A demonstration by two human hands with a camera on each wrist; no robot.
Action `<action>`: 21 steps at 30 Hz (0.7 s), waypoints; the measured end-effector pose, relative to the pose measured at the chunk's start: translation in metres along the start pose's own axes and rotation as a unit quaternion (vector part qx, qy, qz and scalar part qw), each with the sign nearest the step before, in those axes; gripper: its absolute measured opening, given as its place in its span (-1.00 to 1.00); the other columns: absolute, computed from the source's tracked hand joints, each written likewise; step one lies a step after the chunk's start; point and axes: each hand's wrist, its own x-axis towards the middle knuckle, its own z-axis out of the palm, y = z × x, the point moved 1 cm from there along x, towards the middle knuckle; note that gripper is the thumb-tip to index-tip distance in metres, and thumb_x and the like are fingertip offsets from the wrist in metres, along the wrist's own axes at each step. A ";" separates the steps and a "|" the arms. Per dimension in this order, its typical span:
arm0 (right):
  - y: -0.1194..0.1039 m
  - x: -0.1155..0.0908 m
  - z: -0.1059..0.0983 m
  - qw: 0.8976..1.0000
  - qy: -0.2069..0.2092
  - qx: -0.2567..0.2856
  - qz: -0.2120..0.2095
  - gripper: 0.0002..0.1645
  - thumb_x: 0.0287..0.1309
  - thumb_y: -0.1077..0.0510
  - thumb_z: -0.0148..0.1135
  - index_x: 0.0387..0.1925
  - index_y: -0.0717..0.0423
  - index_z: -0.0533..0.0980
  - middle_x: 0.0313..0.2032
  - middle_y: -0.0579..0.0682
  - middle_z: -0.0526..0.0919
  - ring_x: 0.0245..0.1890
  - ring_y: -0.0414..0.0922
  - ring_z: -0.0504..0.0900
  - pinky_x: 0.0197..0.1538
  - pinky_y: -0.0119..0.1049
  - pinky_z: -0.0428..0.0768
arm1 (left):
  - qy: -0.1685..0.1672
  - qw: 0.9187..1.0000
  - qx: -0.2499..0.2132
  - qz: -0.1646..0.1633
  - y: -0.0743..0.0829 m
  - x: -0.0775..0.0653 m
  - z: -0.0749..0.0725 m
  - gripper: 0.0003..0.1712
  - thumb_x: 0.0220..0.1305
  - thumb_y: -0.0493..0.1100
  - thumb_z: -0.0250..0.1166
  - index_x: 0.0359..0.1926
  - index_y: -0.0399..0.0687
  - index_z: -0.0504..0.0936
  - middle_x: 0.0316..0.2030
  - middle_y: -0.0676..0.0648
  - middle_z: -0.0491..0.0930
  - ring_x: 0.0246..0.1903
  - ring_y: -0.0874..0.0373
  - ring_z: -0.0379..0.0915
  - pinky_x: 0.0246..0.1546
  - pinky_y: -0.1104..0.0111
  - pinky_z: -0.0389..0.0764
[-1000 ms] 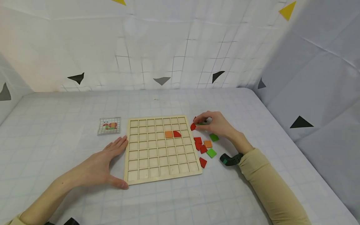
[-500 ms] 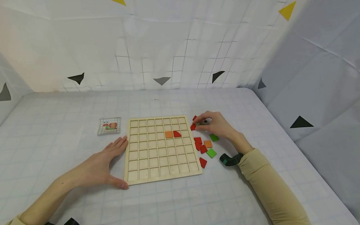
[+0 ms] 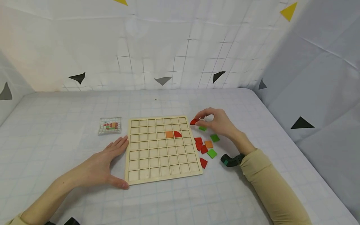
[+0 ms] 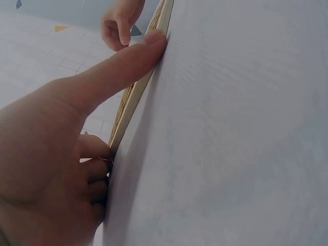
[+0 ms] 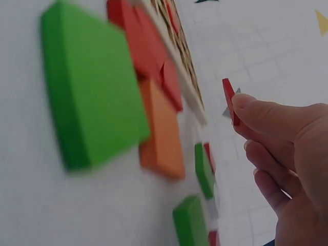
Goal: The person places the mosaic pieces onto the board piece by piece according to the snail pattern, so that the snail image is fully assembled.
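Note:
My left hand [image 3: 98, 167] lies with fingers and thumb spread against the left edge of a wooden grid board [image 3: 144, 163]; its thumb touches the near left corner. Beyond the board's far right side, my right hand [image 3: 217, 122] pinches a red rounded tile [image 5: 230, 102] between thumb and fingers. In the right wrist view the tile is edge-on, lifted off the table. Two tiles sit in neighbouring cells of the board: an orange square [image 3: 169, 134] and a red quarter-circle [image 3: 177, 134]. A green tile [image 3: 202, 128] lies just under the right hand.
Along the board's right side lie several red tiles [image 3: 198, 140], an orange square tile [image 3: 208, 144] and green tiles [image 3: 212, 153]. A small pattern card [image 3: 110, 126] rests beyond the left hand. White cloth walls [image 3: 157, 40] bound the table [image 3: 180, 206].
My right hand has risen slightly and moved away from the table with the red tile pinched, uncovering more of the green tile beneath. The left hand and board have stayed put.

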 end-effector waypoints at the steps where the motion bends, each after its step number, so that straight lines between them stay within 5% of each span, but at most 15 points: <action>1: -0.004 0.000 0.001 1.000 0.003 0.008 -0.003 -0.73 0.12 0.04 0.49 -0.10 -0.13 0.70 -0.16 -0.14 0.71 -0.05 -0.07 0.57 -0.03 -0.09 0.61 | 0.000 1.000 0.001 0.000 0.000 0.000 0.000 0.62 -0.39 0.61 0.46 0.58 -0.13 -0.02 0.60 -0.03 -0.17 0.57 -0.15 -0.24 0.47 -0.19 0.01; 9: -0.041 -0.001 0.012 0.996 0.029 0.059 -0.054 -0.72 0.12 0.06 0.49 -0.11 -0.07 0.70 -0.16 -0.01 0.75 -0.06 0.06 0.57 0.05 0.18 0.56 | 0.001 1.000 0.003 0.000 0.000 0.000 0.000 0.63 -0.40 0.62 0.45 0.58 -0.14 -0.01 0.60 -0.04 -0.17 0.56 -0.17 -0.23 0.46 -0.21 0.02; 21: -0.072 -0.007 0.042 0.995 0.036 0.058 -0.068 -0.74 0.09 0.11 0.50 -0.14 0.00 0.71 -0.20 -0.05 0.76 -0.13 -0.11 0.59 0.06 0.08 0.60 | 0.003 1.000 0.004 0.002 0.001 0.000 0.000 0.63 -0.39 0.62 0.45 0.58 -0.14 -0.01 0.60 -0.03 -0.17 0.57 -0.14 -0.24 0.47 -0.19 0.01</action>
